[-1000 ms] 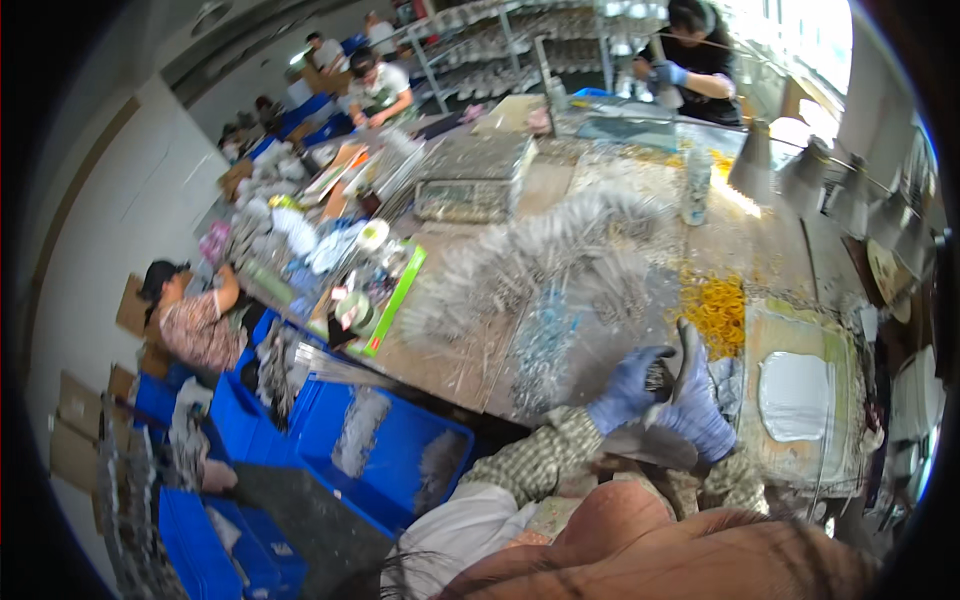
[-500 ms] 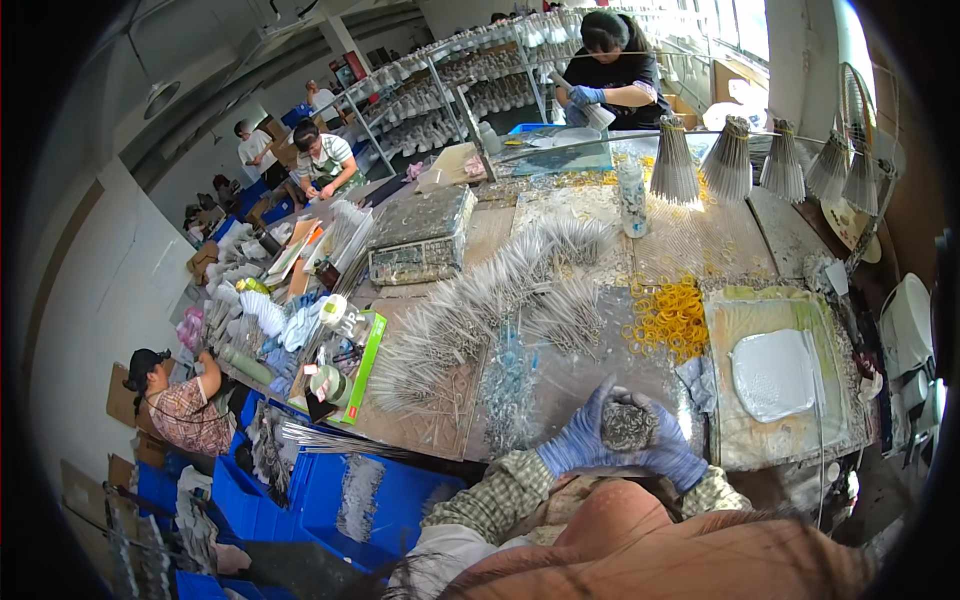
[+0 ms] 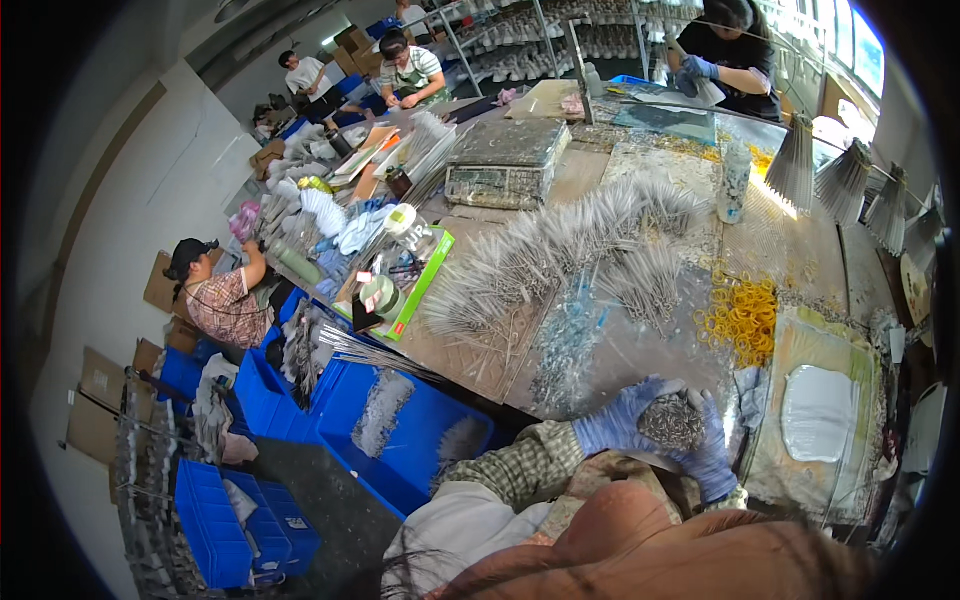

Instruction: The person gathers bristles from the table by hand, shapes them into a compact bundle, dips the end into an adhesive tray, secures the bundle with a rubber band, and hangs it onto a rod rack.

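Note:
Between my two gloved hands is a round bundle of thin grey rods [image 3: 672, 424], seen end-on. My left hand [image 3: 618, 420], in a blue-grey glove, is closed round its left side. From the right, my right hand [image 3: 712, 462] in a matching glove wraps the other side. The bundle is above the table's near edge, and its lower part is hidden by my hands. Beyond it, a heap of yellow rubber bands [image 3: 742, 322] lies on the table. A long row of loose thin grey rods [image 3: 560, 245] stretches to the left and far side.
To my right lies a stained tray [image 3: 768, 450] holding a white slab [image 3: 820, 412], with a crumpled cloth [image 3: 752, 390] beside it. Rod bundles [image 3: 795, 165] hang at the far right. Blue bins [image 3: 400, 480] stand at lower left. Co-workers [image 3: 735, 60] work around the table.
The view has swung left and down, so the table's things appear farther right and more of the blue bins shows. My hands still hold the rod bundle together.

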Action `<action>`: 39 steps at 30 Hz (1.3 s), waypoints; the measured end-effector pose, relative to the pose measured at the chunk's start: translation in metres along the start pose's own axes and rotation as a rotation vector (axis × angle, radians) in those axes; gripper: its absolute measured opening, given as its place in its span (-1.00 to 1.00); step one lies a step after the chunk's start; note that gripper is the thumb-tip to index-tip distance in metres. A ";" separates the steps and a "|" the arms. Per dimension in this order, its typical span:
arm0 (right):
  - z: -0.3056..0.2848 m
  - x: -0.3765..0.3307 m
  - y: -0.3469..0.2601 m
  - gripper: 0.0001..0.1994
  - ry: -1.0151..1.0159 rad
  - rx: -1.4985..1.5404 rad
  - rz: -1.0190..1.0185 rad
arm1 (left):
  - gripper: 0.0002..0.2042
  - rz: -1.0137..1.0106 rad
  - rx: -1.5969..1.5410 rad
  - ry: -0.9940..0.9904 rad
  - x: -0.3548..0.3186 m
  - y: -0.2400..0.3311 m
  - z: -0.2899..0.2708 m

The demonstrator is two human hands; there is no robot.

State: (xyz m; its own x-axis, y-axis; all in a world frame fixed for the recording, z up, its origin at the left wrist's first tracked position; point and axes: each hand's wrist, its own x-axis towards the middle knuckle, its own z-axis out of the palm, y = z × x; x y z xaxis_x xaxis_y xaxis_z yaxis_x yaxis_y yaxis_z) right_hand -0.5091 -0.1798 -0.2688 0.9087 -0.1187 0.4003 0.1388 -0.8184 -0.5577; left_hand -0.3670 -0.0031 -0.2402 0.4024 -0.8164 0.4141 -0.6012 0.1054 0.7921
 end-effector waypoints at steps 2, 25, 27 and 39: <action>0.004 0.005 0.007 0.01 -0.096 0.090 0.072 | -0.11 -0.019 0.150 -0.044 -0.010 -0.026 0.008; 0.008 0.009 0.013 -0.04 -0.117 0.585 0.344 | 0.05 -0.233 -0.210 -0.077 -0.006 -0.048 0.027; -0.001 0.014 -0.006 -0.02 -0.088 0.678 0.375 | 0.10 -0.305 -0.530 -0.041 0.002 -0.037 0.025; -0.002 0.027 -0.011 -0.10 -0.138 0.993 0.631 | -0.33 -0.604 -0.426 -0.122 0.006 -0.031 0.003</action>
State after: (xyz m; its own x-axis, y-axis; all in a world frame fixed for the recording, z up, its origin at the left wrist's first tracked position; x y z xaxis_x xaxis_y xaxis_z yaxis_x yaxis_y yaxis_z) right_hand -0.4867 -0.1752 -0.2509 0.9525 -0.2334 -0.1955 -0.1591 0.1657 -0.9733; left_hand -0.3479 -0.0134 -0.2634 0.4833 -0.8565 -0.1814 0.0297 -0.1911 0.9811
